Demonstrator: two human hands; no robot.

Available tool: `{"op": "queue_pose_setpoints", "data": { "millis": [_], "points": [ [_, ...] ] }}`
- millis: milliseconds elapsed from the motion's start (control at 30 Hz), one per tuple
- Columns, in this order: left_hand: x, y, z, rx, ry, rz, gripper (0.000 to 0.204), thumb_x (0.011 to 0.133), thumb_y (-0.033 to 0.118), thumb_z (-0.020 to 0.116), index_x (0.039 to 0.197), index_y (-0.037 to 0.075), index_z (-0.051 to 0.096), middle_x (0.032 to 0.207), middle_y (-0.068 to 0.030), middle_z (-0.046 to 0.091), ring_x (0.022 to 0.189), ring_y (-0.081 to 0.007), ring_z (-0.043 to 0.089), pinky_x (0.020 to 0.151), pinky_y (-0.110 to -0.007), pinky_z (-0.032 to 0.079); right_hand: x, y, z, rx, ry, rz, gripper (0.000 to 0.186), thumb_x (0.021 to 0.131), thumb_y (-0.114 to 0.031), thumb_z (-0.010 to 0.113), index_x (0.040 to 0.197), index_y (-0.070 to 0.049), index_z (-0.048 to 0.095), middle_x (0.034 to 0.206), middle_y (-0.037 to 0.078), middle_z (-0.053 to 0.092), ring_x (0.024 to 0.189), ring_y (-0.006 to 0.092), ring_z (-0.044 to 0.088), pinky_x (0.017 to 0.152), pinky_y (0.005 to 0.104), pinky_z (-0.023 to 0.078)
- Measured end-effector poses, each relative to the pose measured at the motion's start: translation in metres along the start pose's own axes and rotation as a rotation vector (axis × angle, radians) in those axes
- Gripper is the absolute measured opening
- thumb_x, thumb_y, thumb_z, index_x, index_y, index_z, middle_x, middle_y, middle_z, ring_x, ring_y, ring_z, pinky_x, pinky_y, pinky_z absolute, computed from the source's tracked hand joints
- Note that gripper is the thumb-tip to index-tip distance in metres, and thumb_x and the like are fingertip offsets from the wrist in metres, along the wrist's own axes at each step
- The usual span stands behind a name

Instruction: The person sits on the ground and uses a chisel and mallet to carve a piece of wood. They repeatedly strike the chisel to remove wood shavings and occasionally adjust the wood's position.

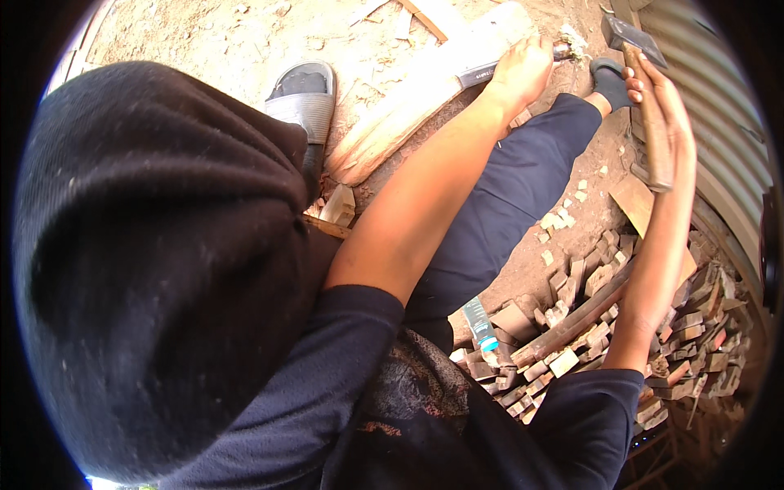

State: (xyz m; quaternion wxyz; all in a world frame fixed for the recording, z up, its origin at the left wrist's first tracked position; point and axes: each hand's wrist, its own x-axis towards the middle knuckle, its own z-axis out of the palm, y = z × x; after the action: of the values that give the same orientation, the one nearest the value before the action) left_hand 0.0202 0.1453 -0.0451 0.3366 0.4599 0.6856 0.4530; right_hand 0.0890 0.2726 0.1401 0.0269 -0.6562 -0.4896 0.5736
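Note:
My left hand [521, 72] is wrapped around a chisel [478, 75]. Its flat, dark metal end lies against a long pale log [408, 110], while its handle passes through my fist to a frayed, fibrous end [575, 42] on the other side. Off to the right, my right hand [663, 94] grips a hammer [651, 131] by its wooden handle. The hammer's dark, blocky metal head is raised beyond my fingers, apart from the chisel.
My sandalled left foot [304, 96] stands beside the log; my right foot [610, 82] is near the hammer. A pile of wood offcuts [563, 359] lies at the lower right, with a blue-capped bottle [480, 325] by it. Corrugated sheeting [723, 106] borders the right side.

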Motion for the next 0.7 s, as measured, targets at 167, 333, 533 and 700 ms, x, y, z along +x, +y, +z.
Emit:
{"op": "queue_pose_setpoints", "data": {
  "millis": [167,333,533,700],
  "points": [
    [-0.003,-0.012,0.000,0.005,0.097,-0.012,0.033,0.086,0.022,0.062,0.102,-0.005,0.052,0.103,-0.0218,0.058,0.102,-0.0368,0.057,0.087,-0.043,0.048,-0.012,-0.004,0.017,-0.274,-0.157,0.103,0.025,0.093,-0.025,0.055,0.100,-0.001,0.052,0.072,0.003,0.055,0.053,0.0055,0.049,0.045,0.0173,0.041],
    [-0.002,-0.008,-0.007,0.009,0.066,0.005,0.038,0.085,0.024,0.062,0.107,-0.006,0.052,0.111,-0.0224,0.057,0.109,-0.0353,0.056,0.091,-0.042,0.048,-0.007,-0.010,0.005,-0.158,-0.042,0.048,0.025,0.095,-0.026,0.052,0.097,-0.001,0.052,0.075,0.004,0.058,0.053,0.0051,0.049,0.044,0.0160,0.041],
    [-0.004,-0.015,-0.002,0.038,0.111,0.014,0.037,0.086,0.024,0.062,0.106,-0.006,0.051,0.109,-0.0230,0.057,0.106,-0.0360,0.056,0.089,-0.042,0.048,0.002,0.011,0.016,-0.259,-0.212,0.139,0.023,0.097,-0.027,0.050,0.098,-0.004,0.051,0.072,0.000,0.054,0.052,0.0043,0.046,0.043,0.0167,0.040],
    [-0.004,-0.010,-0.002,0.028,0.056,0.030,0.042,0.087,0.026,0.061,0.111,-0.006,0.051,0.113,-0.0242,0.057,0.110,-0.0359,0.056,0.092,-0.042,0.047,-0.019,-0.017,0.011,-0.254,-0.058,0.049,0.024,0.096,-0.023,0.050,0.102,0.000,0.053,0.078,0.002,0.057,0.056,0.0030,0.048,0.045,0.0158,0.040]
  ]
}}
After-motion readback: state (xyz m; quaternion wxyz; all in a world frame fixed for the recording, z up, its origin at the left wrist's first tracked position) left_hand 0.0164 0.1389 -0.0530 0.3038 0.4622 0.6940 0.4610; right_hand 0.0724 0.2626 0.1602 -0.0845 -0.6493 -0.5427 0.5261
